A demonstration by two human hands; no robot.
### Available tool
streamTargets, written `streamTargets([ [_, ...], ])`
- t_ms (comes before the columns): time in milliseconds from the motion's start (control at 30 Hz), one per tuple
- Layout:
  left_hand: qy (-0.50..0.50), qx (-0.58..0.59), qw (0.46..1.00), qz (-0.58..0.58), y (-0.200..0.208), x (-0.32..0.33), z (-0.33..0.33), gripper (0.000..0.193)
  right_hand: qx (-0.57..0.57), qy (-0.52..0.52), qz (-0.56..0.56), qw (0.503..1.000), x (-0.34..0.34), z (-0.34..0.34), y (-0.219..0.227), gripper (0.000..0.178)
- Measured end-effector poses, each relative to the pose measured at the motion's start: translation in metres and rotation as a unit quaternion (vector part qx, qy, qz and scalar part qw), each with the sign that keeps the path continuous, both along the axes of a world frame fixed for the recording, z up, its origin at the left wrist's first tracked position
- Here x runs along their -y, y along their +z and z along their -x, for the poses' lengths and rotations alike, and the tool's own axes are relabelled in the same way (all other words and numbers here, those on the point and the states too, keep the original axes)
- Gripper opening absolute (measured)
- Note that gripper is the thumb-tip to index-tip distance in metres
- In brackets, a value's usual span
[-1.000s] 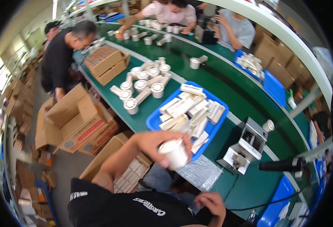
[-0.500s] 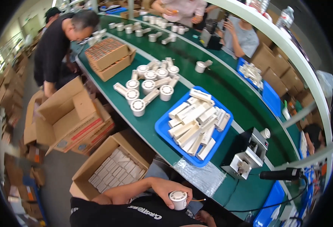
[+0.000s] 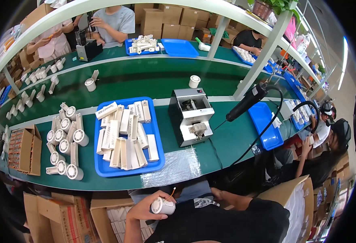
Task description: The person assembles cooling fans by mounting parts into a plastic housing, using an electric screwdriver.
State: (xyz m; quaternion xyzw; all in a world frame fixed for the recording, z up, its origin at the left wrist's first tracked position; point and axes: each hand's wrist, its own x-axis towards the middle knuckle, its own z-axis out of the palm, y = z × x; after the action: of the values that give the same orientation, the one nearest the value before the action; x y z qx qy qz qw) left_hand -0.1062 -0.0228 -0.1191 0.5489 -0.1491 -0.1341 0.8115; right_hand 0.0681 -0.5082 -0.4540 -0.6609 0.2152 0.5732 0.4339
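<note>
In front of my body my left hand [image 3: 142, 209] grips a white round fan housing [image 3: 163, 206] with a slotted end and a short orange wire sticking out. My right hand [image 3: 216, 193] rests low by my lap, beneath the bench edge; its fingers are mostly hidden. Across from me on the green bench is a blue tray [image 3: 159, 133] heaped with white rectangular handle pieces [image 3: 112, 133]. To its left stand several white round housings with handles attached [image 3: 74, 172]. A sheet of clear bubble wrap [image 3: 174, 167] lies at the bench's near edge.
A black and silver bench machine [image 3: 191, 117] stands right of the tray. A black corded power screwdriver [image 3: 247, 103] hangs beside it. Cardboard boxes [image 3: 58, 216] crowd the floor at left; another open box [image 3: 295, 202] stands at right. Co-workers sit across the conveyor [image 3: 137, 83] and farther right.
My view has swung to the right, bringing the machine and screwdriver toward the middle. The fan housing stays in my left hand, now turned more on its side.
</note>
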Motion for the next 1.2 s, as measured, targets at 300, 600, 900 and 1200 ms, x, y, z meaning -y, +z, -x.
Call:
streamTargets([
  [300,0.017,0.029,0.998,-0.047,-0.009,-0.001,0.031,0.062,-0.019,-0.034,-0.034,0.999,0.010,0.004,0.028,0.044],
  [600,0.089,0.014,0.995,-0.036,-0.012,0.012,0.069,0.062,0.073,0.170,0.106,0.977,-0.084,0.030,0.148,0.039],
  [900,0.138,-0.026,0.990,-0.019,-0.009,0.021,0.086,0.058,-0.049,0.100,-0.103,0.988,-0.009,-0.016,0.048,0.044],
  [1200,0.169,0.003,0.984,-0.050,-0.019,0.019,0.077,0.062,0.179,0.342,0.083,0.919,-0.025,-0.011,0.029,0.038],
])
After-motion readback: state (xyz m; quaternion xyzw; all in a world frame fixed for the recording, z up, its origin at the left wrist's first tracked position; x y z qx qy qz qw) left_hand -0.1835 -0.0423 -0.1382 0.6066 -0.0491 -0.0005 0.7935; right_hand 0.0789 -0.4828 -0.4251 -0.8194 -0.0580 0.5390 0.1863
